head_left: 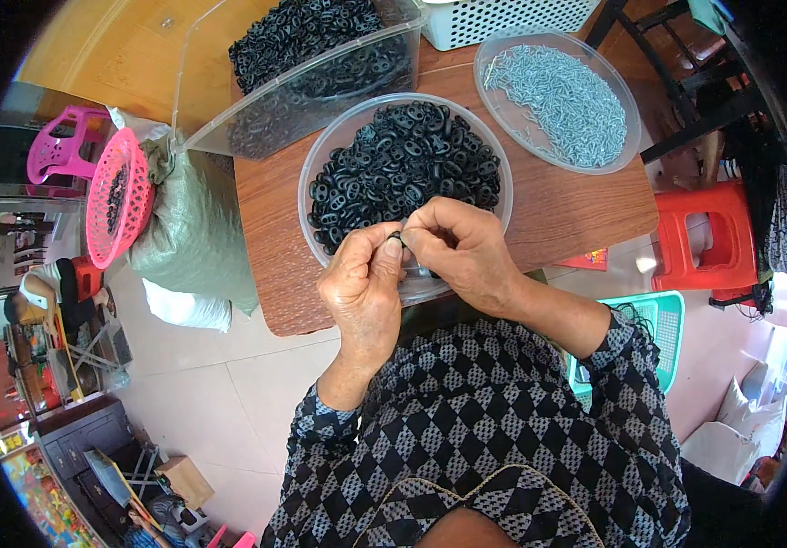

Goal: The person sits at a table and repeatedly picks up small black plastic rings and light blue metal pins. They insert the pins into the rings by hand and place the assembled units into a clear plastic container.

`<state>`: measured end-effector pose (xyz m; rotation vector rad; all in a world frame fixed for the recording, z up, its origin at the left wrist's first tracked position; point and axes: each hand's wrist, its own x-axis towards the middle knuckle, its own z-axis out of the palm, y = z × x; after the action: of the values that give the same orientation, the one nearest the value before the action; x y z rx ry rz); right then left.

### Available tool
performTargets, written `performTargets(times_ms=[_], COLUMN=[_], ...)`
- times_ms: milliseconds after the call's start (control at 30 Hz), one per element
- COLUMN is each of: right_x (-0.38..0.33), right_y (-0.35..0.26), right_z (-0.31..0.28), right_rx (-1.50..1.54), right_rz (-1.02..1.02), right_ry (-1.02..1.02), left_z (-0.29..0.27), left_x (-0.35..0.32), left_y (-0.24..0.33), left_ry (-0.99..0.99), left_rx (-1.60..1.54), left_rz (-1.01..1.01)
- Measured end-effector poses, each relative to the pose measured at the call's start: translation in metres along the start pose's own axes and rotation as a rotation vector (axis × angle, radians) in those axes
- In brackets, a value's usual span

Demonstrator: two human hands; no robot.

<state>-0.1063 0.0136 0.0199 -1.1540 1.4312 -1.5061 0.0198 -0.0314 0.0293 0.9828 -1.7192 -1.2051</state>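
Fingertips of my left hand point(364, 283) and right hand point(465, 251) meet over the near rim of a round clear tub point(508, 183). Pinched between them is a small black plastic piece point(396, 237), mostly covered by my fingers. The tub is heaped with black two-holed plastic pieces point(403, 164). At the right of it, a round clear tray point(631, 146) carries a spread of small silver screws point(562, 105). A larger clear bin point(320, 68) at the back left contains many more black pieces.
Everything stands on a brown wooden table point(576, 215). Left of it are a green sack point(197, 228) and a pink basket point(133, 228). A white perforated basket point(503, 23) is behind. A red stool point(704, 237) and green basket point(667, 338) stand right.
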Motion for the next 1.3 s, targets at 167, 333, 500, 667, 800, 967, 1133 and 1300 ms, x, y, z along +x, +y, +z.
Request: performTargets(times_ms=[167, 333, 500, 667, 800, 967, 1133, 1300], right_x=[0.004, 0.007, 0.007, 0.01, 0.013, 0.019, 0.017, 0.019], right_y=[0.006, 0.006, 0.004, 0.007, 0.014, 0.006, 0.005, 0.001], right_z=[0.001, -0.001, 0.0, 0.002, 0.008, 0.004, -0.001, -0.001], right_rx=[-0.155, -0.02, -0.049, -0.24, -0.336, -0.358, -0.163, -0.211], right_rz=[-0.142, -0.121, -0.095, -0.24, -0.401, -0.456, -0.222, -0.241], right_ry=[0.012, -0.015, -0.024, -0.006, 0.051, 0.005, 0.034, 0.006], left_z=[0.001, -0.004, -0.006, -0.002, 0.005, 0.001, -0.002, -0.001], left_x=[0.003, 0.008, 0.007, 0.004, 0.003, 0.009, 0.011, 0.009], left_y=[-0.002, -0.002, -0.005, -0.004, -0.009, -0.002, -0.003, -0.005], left_ry=[-0.014, -0.029, -0.033, 0.007, 0.064, 0.056, 0.049, 0.058], left_rx=[-0.184, -0.332, -0.313, -0.338, -0.363, -0.34, -0.34, -0.26], left_rz=[-0.072, -0.198, -0.157, -0.149, -0.099, -0.131, -0.161, -0.131])
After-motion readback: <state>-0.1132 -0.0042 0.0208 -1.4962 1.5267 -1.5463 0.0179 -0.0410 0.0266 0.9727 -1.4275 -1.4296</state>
